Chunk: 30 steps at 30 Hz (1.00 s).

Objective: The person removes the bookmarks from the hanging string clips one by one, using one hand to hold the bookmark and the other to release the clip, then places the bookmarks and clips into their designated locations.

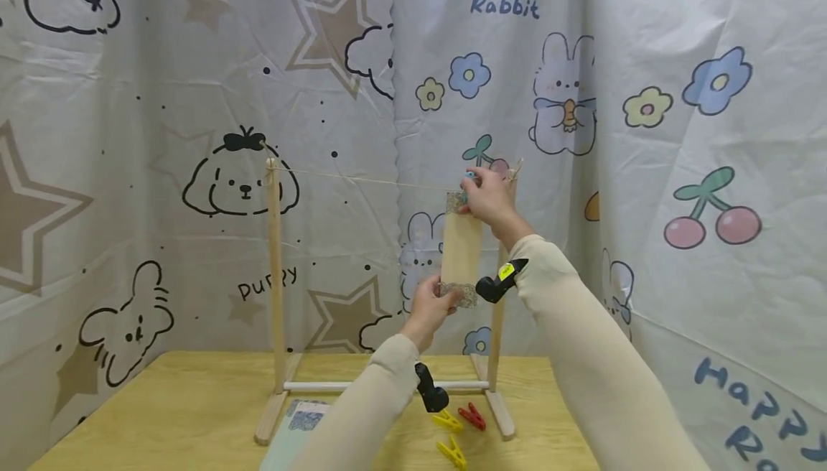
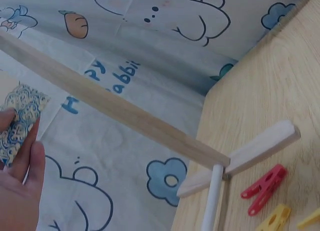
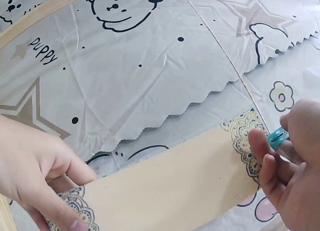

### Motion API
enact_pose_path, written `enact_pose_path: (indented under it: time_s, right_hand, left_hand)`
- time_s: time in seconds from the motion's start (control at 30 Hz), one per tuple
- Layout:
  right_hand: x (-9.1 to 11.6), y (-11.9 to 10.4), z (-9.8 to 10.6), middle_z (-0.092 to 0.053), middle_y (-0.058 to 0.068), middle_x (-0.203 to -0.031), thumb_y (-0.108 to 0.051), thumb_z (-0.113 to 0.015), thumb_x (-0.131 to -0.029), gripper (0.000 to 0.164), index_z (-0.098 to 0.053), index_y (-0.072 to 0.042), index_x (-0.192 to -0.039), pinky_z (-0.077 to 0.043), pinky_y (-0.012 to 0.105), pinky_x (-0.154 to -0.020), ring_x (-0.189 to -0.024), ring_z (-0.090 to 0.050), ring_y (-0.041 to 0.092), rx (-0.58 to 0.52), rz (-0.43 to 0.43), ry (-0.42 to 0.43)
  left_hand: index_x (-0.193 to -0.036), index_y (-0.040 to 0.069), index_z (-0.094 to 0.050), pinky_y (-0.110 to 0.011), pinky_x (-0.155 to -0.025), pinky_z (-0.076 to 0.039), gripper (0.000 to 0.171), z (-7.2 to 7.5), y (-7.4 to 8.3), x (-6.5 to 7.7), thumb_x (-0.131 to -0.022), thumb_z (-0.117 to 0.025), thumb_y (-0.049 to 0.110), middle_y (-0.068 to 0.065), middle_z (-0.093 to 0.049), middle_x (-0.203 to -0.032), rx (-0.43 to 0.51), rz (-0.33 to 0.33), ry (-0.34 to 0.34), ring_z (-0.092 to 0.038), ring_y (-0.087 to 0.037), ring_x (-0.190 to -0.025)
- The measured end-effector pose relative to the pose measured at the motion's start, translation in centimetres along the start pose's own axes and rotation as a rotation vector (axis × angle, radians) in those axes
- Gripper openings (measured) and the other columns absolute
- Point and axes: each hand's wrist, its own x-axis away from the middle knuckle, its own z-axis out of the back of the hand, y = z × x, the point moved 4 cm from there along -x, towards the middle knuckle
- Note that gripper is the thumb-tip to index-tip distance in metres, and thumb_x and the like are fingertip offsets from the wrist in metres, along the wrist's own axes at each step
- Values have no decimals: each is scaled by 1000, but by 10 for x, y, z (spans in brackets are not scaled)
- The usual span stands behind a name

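A long cream card [image 1: 461, 248] with lace-patterned ends hangs upright just below the thin string [image 1: 368, 180], near the right wooden post. My right hand [image 1: 489, 198] pinches a teal clothespin [image 3: 278, 137] at the card's top edge, right beside the string. At the lower end, my left hand [image 1: 428, 311] grips the patterned border [image 3: 75, 208] between thumb and fingers. The left wrist view shows that same border [image 2: 22, 116] from below, with blue swirls. My right fingers hide much of the clothespin, including its jaws.
The string spans two wooden posts [image 1: 276, 277] on feet, joined by a white rod [image 1: 316, 386] low down. On the table [image 1: 148, 413] lie a red clothespin [image 1: 472, 416], yellow clothespins [image 1: 452, 451] and a pale green card [image 1: 287, 435]. A printed curtain [image 1: 194, 98] hangs behind.
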Motion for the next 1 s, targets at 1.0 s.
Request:
enact_pose_path:
  time_s: [1.0]
  right_hand:
    - [3, 12, 2, -67, 20, -129, -17, -56, -109, 18, -47, -5, -118, -40, 20, -54, -58, -57, 6, -372, 13, 19]
  left_hand:
    - [-137, 0, -61, -28, -65, -61, 32, 10, 1, 13, -105, -62, 6, -14, -69, -111, 171, 75, -150, -74, -27, -91]
